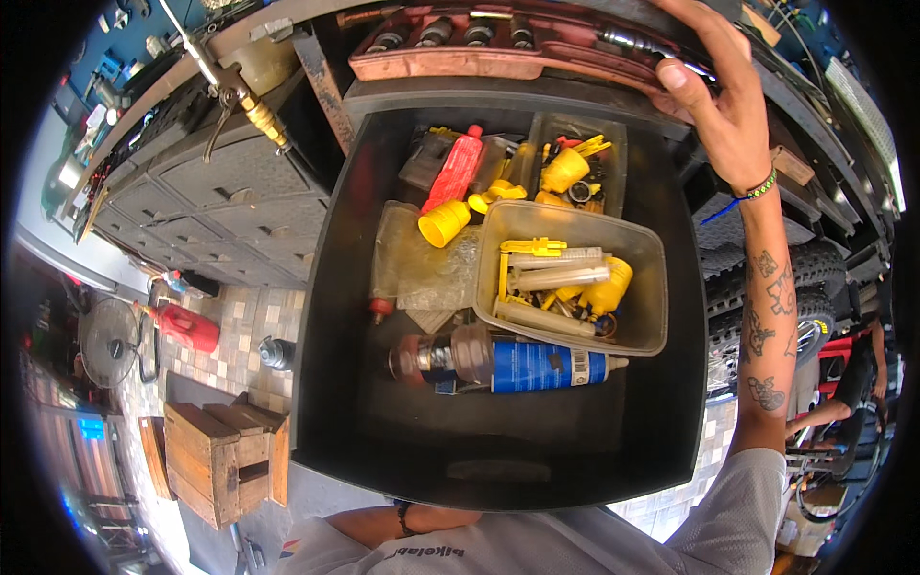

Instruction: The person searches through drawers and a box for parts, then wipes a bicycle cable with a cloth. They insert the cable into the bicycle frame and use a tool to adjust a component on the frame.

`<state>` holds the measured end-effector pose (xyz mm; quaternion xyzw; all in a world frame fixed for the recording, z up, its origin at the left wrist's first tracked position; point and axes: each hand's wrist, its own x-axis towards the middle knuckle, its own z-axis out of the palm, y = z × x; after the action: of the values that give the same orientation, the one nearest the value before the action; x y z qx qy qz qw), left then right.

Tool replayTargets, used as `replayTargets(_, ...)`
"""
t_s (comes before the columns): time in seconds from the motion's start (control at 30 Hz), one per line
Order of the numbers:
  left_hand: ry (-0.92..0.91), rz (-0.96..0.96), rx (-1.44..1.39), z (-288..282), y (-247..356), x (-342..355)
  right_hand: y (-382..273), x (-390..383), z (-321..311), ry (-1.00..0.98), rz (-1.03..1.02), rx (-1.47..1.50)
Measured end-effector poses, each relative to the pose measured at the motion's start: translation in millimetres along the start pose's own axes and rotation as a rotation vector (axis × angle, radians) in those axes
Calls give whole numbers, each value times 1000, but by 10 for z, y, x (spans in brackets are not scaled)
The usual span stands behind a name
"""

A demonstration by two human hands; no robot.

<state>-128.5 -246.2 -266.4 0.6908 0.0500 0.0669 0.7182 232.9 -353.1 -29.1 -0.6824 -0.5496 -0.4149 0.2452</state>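
**Right Hand point(733, 115) Up at the Red Case point(446, 69), Past the Open Drawer point(537, 431)**

The red case sits up high, just past the back of the drawer. Round, dark sockets point(434, 33) stand in a row inside it. The right hand is at the case's right end, thumb and fingers spread apart. I can't tell if it is holding on to the case. A green and blue band point(763, 185) goes around that wrist.

The left hand point(446, 518) is low down, by the front of the drawer, which hides part of it. I can't tell if it holds anything. The two hands are well apart.

The black drawer is pulled out, with lots of things in it. A see-through tub point(649, 273) holds fat syringes point(561, 276) and yellow bits. A blue bottle point(541, 367) lies on its side in front of the tub. A red bottle point(452, 171) lies slanted near the back, and a yellow cup point(445, 223) is at its lower end. On the left, a wooden box point(199, 455) stands on the floor.
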Motion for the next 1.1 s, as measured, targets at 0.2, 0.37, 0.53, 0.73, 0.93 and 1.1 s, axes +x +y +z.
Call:
replayTargets(0.2,-448,3,219,-502,476,-7,125,-59,113,89,-129,-243)
replayTargets(0.37,-929,220,274,-1400,1827,77,192,-38,254,182,-217,-284)
replayTargets(0.53,-433,533,926,-782,2393,813,140,59,388,259,-260,-252)
replayTargets(0.73,-492,701,1535,-334,1907,1428,235,32,350,292,-280,-249)
replayTargets(0.93,-775,680,1457,-260,1847,1405,284,39,405,383,-286,-223)
replayTargets(1.1,-930,503,1395,-208,2148,1237,351,66,520,467,-335,-196)
